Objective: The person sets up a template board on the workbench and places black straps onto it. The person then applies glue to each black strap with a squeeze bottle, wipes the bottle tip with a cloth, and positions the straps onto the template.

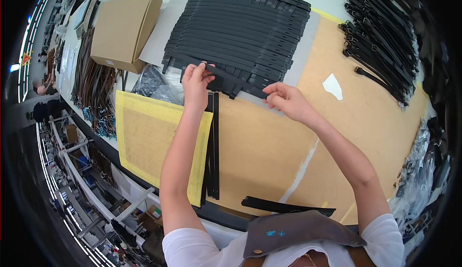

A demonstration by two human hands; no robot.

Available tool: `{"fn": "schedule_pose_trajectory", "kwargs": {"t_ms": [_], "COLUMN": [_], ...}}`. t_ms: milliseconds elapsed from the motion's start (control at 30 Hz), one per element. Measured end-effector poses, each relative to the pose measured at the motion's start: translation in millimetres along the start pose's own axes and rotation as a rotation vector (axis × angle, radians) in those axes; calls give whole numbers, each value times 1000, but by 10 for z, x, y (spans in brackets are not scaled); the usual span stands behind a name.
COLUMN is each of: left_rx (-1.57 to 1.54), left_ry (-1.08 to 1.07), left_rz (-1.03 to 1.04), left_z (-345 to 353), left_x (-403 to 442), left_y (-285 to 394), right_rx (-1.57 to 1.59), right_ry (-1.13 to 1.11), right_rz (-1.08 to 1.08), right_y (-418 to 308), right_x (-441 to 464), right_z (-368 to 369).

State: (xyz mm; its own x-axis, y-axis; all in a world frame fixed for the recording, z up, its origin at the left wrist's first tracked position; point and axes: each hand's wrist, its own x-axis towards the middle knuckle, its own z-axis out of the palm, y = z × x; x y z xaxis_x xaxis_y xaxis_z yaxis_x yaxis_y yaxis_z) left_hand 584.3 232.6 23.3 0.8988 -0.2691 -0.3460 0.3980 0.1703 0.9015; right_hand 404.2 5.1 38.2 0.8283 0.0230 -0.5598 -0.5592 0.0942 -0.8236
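A black strap (233, 78) is stretched between my two hands, slanting down to the right. My left hand (196, 84) pinches it near its left end, and my right hand (287, 101) pinches the other end. Just beyond my hands lies a wide stack of black straps (236, 31), laid side by side in rows on a grey board (310, 41). A few shorter black pieces stick out at the stack's near edge, partly hidden behind the held strap.
A cardboard box (122, 29) stands left of the stack, beside hanging brown straps (89, 79). A yellow-edged board (159, 137) and long black strips (213, 156) lie nearer me. Buckled black belts (380, 41) pile up at right. A white scrap (332, 87) rests on the tabletop (260, 146).
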Motion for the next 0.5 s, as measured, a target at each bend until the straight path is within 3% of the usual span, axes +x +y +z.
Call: {"fn": "schedule_pose_trajectory", "kwargs": {"t_ms": [67, 200, 300, 400, 500], "left_rx": [-21, 47, 477, 766, 918], "left_ry": [-44, -324, -456, -520, -546], "left_rz": [107, 100, 72, 160, 212], "left_z": [197, 434, 614, 613, 494], "left_x": [-237, -563, -654, -466, -143], "left_y": [317, 1115, 1590, 1624, 1571], "right_rx": [83, 100, 233, 354, -25], "right_ry": [-147, -293, -178, -2, 4], "right_rz": [46, -7, -70, -143, -56], "right_y": [-6, 22, -142, -139, -153], "right_x": [-98, -282, -368, -301, -125], "right_z": [34, 87, -29, -206, -137]}}
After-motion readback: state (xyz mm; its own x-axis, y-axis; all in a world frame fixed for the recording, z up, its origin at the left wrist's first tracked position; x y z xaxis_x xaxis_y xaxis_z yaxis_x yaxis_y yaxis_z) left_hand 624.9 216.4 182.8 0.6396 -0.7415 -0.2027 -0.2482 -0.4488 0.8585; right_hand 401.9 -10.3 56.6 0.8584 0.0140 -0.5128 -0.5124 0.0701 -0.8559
